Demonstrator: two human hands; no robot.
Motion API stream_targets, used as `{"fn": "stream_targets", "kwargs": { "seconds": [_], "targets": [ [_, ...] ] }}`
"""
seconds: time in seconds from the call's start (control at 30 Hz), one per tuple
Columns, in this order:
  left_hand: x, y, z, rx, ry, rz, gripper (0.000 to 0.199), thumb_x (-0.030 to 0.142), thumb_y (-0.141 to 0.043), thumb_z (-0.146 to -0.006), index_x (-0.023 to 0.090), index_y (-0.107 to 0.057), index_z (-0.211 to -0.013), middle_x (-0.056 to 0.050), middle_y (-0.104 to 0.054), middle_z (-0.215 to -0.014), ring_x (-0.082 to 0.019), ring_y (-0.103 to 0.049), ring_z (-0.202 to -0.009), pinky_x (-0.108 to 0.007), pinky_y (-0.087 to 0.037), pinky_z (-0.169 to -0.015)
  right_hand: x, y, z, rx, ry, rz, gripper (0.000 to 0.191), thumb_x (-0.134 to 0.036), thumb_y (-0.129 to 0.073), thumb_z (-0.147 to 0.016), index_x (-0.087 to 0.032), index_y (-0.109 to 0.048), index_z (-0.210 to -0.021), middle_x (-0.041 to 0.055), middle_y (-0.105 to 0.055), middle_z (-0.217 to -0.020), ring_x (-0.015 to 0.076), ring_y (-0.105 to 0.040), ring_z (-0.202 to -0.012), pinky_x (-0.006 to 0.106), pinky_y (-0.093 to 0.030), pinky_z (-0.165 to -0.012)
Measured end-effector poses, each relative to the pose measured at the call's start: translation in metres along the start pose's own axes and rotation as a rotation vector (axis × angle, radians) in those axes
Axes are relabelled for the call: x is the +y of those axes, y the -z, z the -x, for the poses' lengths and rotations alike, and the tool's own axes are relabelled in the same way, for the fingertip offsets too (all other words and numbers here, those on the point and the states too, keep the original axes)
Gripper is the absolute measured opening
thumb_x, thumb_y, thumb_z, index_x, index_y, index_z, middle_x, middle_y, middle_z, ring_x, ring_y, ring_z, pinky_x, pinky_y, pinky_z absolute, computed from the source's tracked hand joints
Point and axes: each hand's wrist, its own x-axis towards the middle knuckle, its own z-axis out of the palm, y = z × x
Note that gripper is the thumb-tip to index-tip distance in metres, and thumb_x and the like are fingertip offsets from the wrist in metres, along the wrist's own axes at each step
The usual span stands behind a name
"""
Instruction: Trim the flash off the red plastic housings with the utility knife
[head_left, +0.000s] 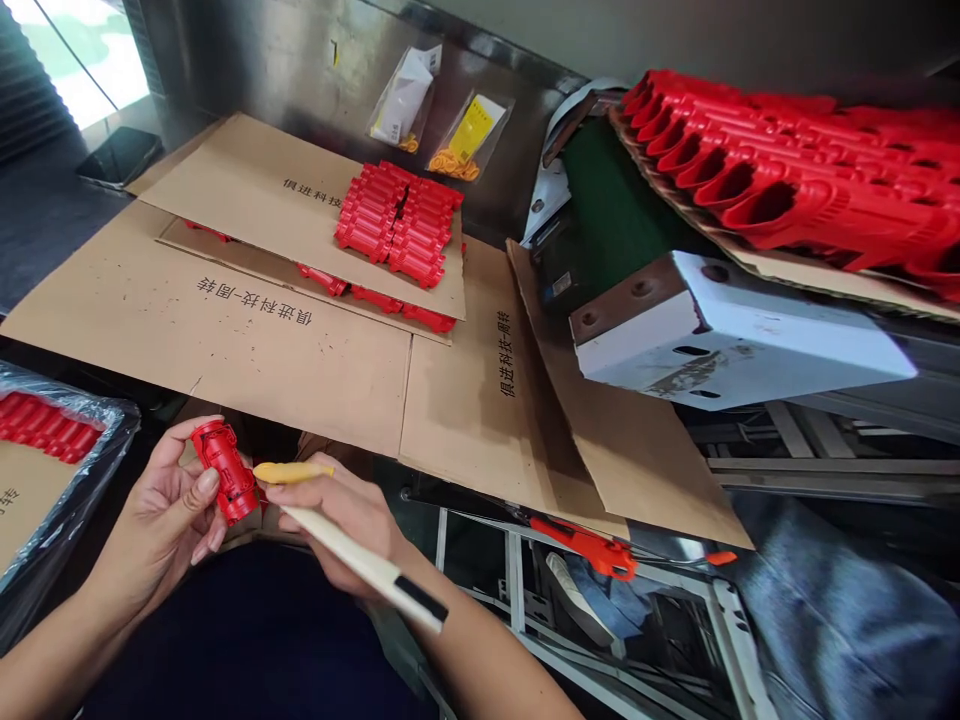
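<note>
My left hand (169, 500) grips a red plastic part (227, 470), roughly cylindrical with slots and ridges, between thumb and fingers. Close against its right side is my right hand (341, 510), wrapped round a tool with a flat cream handle (360, 560) marked by a black band. The tool's working end is hidden by the fingers and the part. A yellow finger cot (292, 472) covers one finger of my right hand. On the table, more red parts (397, 225) lie in rows on a cardboard sheet (247, 165).
Red parts (780, 170) fill a cardboard sheet above a green conveyor belt (615, 185) at right. Two plastic bags, one with yellow finger cots (454, 163), lie at the back. A phone (120, 157) rests at left; an orange-handled tool (585, 545) lies below the table edge.
</note>
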Motion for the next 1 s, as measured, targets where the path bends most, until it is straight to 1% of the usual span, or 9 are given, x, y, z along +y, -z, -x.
{"fn": "stream_targets", "kwargs": {
  "seconds": [0.07, 0.13, 0.27, 0.37, 0.53, 0.6, 0.7, 0.87, 1.0],
  "targets": [
    [-0.003, 0.003, -0.001, -0.024, -0.038, -0.014, 0.058, 0.038, -0.089, -0.090, 0.028, -0.058, -0.138, 0.004, -0.069, -0.073, -0.008, -0.057, -0.043, -0.013, -0.043, -0.039, 0.001, -0.002, -0.002, 0.039, -0.262, -0.212, 0.013, -0.030, -0.071, -0.107, -0.021, -0.077, -0.114, 0.0072, -0.086, -0.099, 0.0190, -0.082, -0.088, 0.034, -0.069, -0.082],
    [-0.006, 0.005, -0.002, -0.056, -0.064, -0.034, 0.060, 0.037, -0.087, -0.091, 0.030, -0.056, -0.141, 0.004, -0.070, -0.075, -0.009, -0.059, -0.044, -0.014, -0.044, -0.041, 0.004, -0.004, -0.005, 0.082, -0.454, -0.443, 0.020, -0.039, -0.077, -0.103, -0.020, -0.078, -0.108, 0.0043, -0.084, -0.090, 0.0162, -0.080, -0.074, 0.031, -0.068, -0.074],
    [-0.010, 0.006, 0.002, -0.087, -0.044, -0.093, 0.059, 0.040, -0.086, -0.093, 0.031, -0.055, -0.143, 0.001, -0.074, -0.082, -0.009, -0.063, -0.050, -0.014, -0.044, -0.046, 0.011, -0.009, -0.010, 0.152, -0.559, -0.756, 0.029, -0.046, -0.085, -0.097, -0.019, -0.078, -0.105, 0.0043, -0.084, -0.089, 0.0137, -0.077, -0.068, 0.030, -0.067, -0.073],
    [-0.009, 0.006, 0.003, -0.075, -0.064, -0.092, 0.059, 0.039, -0.085, -0.094, 0.032, -0.055, -0.144, -0.002, -0.077, -0.093, -0.009, -0.065, -0.052, -0.016, -0.047, -0.047, 0.012, -0.010, -0.010, 0.196, -0.547, -0.755, 0.029, -0.047, -0.083, -0.098, -0.020, -0.079, -0.109, 0.0050, -0.085, -0.090, 0.0149, -0.078, -0.070, 0.031, -0.068, -0.073],
    [-0.013, 0.011, -0.002, -0.091, -0.175, -0.007, 0.060, 0.029, -0.081, -0.097, 0.032, -0.053, -0.150, -0.006, -0.080, -0.108, -0.013, -0.070, -0.056, -0.021, -0.056, -0.046, -0.001, -0.006, 0.000, 0.198, -0.293, -0.186, 0.016, -0.031, -0.076, -0.104, -0.022, -0.083, -0.115, 0.0107, -0.087, -0.110, 0.0206, -0.083, -0.095, 0.034, -0.069, -0.086],
    [-0.015, 0.013, -0.004, -0.107, -0.207, 0.010, 0.056, 0.026, -0.079, -0.098, 0.032, -0.055, -0.149, -0.007, -0.080, -0.110, -0.013, -0.070, -0.055, -0.022, -0.057, -0.046, -0.008, -0.006, 0.004, 0.171, -0.188, -0.072, 0.016, -0.025, -0.074, -0.105, -0.022, -0.082, -0.119, 0.0113, -0.086, -0.115, 0.0215, -0.082, -0.104, 0.035, -0.068, -0.092],
    [-0.016, 0.014, -0.006, -0.111, -0.226, 0.009, 0.052, 0.024, -0.077, -0.100, 0.031, -0.057, -0.147, -0.007, -0.081, -0.113, -0.013, -0.071, -0.057, -0.022, -0.058, -0.047, -0.015, -0.007, 0.007, 0.155, -0.133, -0.038, 0.019, -0.021, -0.072, -0.106, -0.020, -0.079, -0.123, 0.0111, -0.086, -0.117, 0.0203, -0.082, -0.107, 0.032, -0.068, -0.094],
    [-0.014, 0.013, -0.003, -0.123, -0.233, -0.009, 0.052, 0.023, -0.076, -0.100, 0.032, -0.057, -0.148, -0.007, -0.082, -0.111, -0.014, -0.071, -0.056, -0.023, -0.059, -0.048, -0.016, -0.007, 0.008, 0.136, -0.139, -0.015, 0.018, -0.019, -0.073, -0.105, -0.018, -0.079, -0.121, 0.0115, -0.086, -0.117, 0.0192, -0.081, -0.108, 0.029, -0.066, -0.097],
    [-0.015, 0.013, -0.001, -0.111, -0.238, -0.016, 0.052, 0.023, -0.077, -0.099, 0.032, -0.058, -0.147, -0.005, -0.080, -0.110, -0.013, -0.070, -0.056, -0.023, -0.059, -0.048, -0.012, -0.008, 0.009, 0.122, -0.182, -0.026, 0.016, -0.026, -0.072, -0.106, -0.020, -0.078, -0.120, 0.0103, -0.085, -0.118, 0.0198, -0.081, -0.106, 0.031, -0.066, -0.095]
  ]
}}
